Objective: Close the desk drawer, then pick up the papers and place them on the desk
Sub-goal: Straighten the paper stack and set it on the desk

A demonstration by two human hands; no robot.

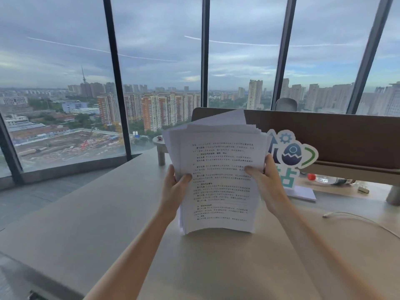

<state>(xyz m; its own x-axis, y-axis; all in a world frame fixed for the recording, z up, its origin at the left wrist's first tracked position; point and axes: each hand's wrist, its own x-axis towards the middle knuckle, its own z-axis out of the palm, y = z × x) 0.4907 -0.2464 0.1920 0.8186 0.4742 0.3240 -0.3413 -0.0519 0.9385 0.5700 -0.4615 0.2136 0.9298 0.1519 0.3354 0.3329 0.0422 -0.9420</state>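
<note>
A thick stack of white printed papers [218, 182] stands upright in front of me, its lower edge resting on or just above the beige desk [104, 224]. My left hand [174, 190] grips the stack's left edge with the thumb across the front page. My right hand [267, 182] grips the right edge the same way. The sheets fan out unevenly at the top. The desk drawer is not in view.
A cut-out sign [290, 156] stands just right of the papers. Behind it lie a plastic bottle with a red cap [324, 179] and a white cable [357, 219]. A brown partition [335, 135] runs along the desk's back. Tall windows fill the far side.
</note>
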